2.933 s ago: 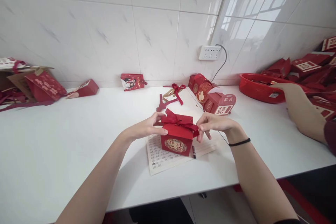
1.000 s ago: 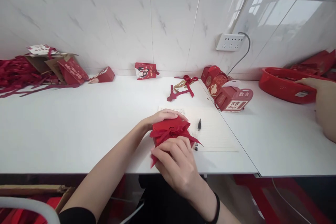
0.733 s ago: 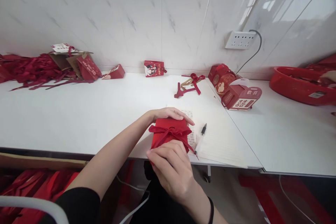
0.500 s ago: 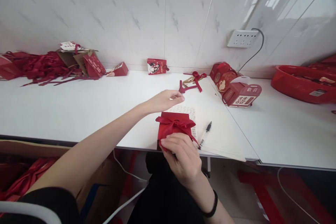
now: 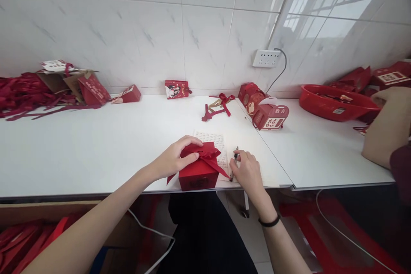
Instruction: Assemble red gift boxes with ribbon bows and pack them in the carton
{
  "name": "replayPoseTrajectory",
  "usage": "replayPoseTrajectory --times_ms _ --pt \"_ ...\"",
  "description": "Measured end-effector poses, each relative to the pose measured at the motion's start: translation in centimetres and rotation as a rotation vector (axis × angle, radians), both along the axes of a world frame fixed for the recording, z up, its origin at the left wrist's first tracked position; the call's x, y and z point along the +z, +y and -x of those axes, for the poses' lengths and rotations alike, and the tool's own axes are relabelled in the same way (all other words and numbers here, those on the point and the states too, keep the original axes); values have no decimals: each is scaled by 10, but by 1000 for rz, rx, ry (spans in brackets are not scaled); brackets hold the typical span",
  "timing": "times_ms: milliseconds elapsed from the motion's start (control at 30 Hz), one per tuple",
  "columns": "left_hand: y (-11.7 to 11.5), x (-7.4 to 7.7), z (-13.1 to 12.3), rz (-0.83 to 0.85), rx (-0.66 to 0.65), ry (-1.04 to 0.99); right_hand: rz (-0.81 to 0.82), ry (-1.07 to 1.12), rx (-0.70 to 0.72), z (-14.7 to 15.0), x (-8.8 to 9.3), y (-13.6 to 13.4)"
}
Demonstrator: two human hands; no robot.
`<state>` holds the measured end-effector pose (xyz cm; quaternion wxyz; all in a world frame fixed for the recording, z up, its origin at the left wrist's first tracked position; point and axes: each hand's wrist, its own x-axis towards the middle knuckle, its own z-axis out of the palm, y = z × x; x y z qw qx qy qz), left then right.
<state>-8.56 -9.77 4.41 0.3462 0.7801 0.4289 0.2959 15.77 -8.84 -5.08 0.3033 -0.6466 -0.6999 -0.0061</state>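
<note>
A red gift box [image 5: 198, 180] with a red ribbon bow [image 5: 208, 154] on its lid stands near the front edge of the white table. My left hand [image 5: 180, 156] holds it from the left, fingers over the lid's far side and thumb beside the bow. To the right, my right hand [image 5: 248, 173] has its thumb and fingers closed around a black-capped pen [image 5: 235, 160] that is on the paper. A sheet with rows of writing [image 5: 220, 141] lies partly under the box.
Loose ribbons [image 5: 220, 107] lie behind the paper. Patterned red boxes [image 5: 269, 116] stand at the table seam, near a red basin [image 5: 334, 109]. Another person's arm [image 5: 385, 128] reaches in at the right. Red boxes and ribbons [image 5: 25, 92] are piled at far left.
My left hand has come down from above the paper onto the gift box. My right hand has left the box and moved right to the pen. Another person's arm has entered at the right.
</note>
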Motion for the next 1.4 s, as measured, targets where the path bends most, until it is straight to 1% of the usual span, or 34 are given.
replayPoseTrajectory --times_ms 133,233,300,367,433,467,533,567,600,633,667,700,733,800,833,900,967,1033,1133,1233,1400 --pt "-3 -3 1 -27 -6 -5 52 24 69 -1 5 8" --pt "-5 -1 1 -19 -4 -13 97 63 129 -7 12 25" --pt "-6 0 0 -14 9 -22 114 95 133 -12 16 39" --pt "-7 1 0 -17 16 -32 100 131 106 -16 23 47" --pt "-8 1 -1 -18 0 -55 52 168 62 -16 34 42" --pt "-8 1 -1 -13 -14 -72 -6 191 40 -14 40 34" --pt "-6 -1 0 0 -47 -112 -170 230 47 -1 55 5" --pt "-5 -2 1 5 -60 -133 -393 265 130 9 61 -13" --pt "-3 -3 2 10 -71 -151 -545 261 288 21 67 -32" --pt "-1 -4 3 14 -79 -167 -620 237 462 36 72 -49" --pt "1 -5 4 21 -83 -180 -630 204 613 51 75 -64" --pt "2 -7 5 32 -85 -190 -588 126 721 66 76 -75" --pt "4 -8 6 49 -83 -197 -569 45 748 79 75 -82" --pt "6 -10 6 75 -64 -200 -522 -83 710 101 69 -85" --pt "6 -11 6 78 -57 -199 -522 -96 671 107 65 -83" --pt "6 -11 6 61 -55 -196 -556 -19 610 114 55 -76" --pt "6 -11 5 37 -70 -184 -619 103 583 113 49 -70" --pt "5 -10 4 32 -72 -174 -667 212 587 110 45 -68" --pt "2 -7 2 16 -14 -160 -710 335 665 105 43 -67" --pt "-5 -4 -4 -49 61 -106 -760 376 711 101 41 -66" --pt "-13 -2 -12 -113 70 -30 -775 358 717 99 40 -65"
